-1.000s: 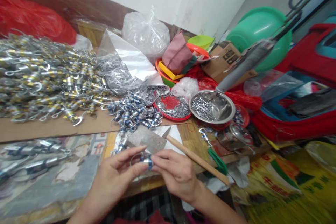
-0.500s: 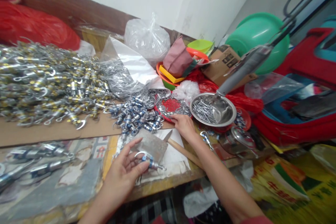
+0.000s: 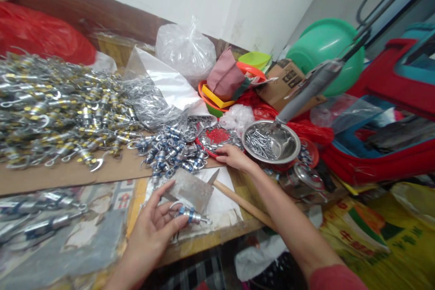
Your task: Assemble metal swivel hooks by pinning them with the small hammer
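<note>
My left hand (image 3: 159, 222) pinches a hook bolt (image 3: 192, 215) with a blue collar between thumb and fingers, its open hook toward my palm. It hangs just in front of a flat metal block (image 3: 193, 190) on white paper. My right hand (image 3: 233, 157) reaches to the near rim of a red tray (image 3: 217, 136) of small metal parts. Its fingers are drawn together; whatever they hold is too small to make out. A wooden-handled hammer (image 3: 244, 201) lies beside the block, partly under my right forearm. Blue-collared hook bolts (image 3: 171, 154) lie heaped behind the block.
A large pile of yellow-collared hook bolts (image 3: 68, 108) covers cardboard (image 3: 115, 170) at left. Right of the tray stands a steel bowl (image 3: 288, 156) of metal pins. Larger bolts (image 3: 37, 217) lie at front left. A grey-handled lever (image 3: 309, 88) slants above the bowl.
The view has shifted slightly. My right forearm now covers the spot where a single hook bolt showed below the bowl. Both hands keep nearly the same places.
</note>
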Demonstrator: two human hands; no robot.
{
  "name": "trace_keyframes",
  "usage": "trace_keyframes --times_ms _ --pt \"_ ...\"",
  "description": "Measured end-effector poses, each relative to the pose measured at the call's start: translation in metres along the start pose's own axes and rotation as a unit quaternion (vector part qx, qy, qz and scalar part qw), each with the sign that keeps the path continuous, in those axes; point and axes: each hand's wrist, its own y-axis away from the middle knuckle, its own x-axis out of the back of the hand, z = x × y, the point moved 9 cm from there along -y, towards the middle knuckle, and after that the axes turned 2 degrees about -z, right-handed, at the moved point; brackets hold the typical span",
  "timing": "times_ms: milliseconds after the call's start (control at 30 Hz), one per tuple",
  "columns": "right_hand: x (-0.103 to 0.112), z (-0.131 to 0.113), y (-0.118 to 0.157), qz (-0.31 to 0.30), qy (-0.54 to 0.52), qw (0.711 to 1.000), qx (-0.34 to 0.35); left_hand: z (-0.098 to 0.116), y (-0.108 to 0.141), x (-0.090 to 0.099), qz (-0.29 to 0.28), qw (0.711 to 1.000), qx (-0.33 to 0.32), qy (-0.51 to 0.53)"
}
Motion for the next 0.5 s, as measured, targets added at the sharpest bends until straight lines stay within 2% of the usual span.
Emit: trace_keyframes --times_ms 233,367,500 --pt "0.002 0.019 0.006 0.076 -0.066 0.994 -0.031 0.0 -0.001 -0.004 -0.002 0.999 0.018 0.03" --pt "0.017 0.029 0.009 0.135 -0.062 0.988 -0.042 0.002 -0.001 -0.003 0.002 0.999 0.016 0.038" --pt "0.031 0.015 0.017 0.196 -0.038 0.979 -0.039 0.005 -0.001 -0.002 0.014 0.999 0.016 0.03"
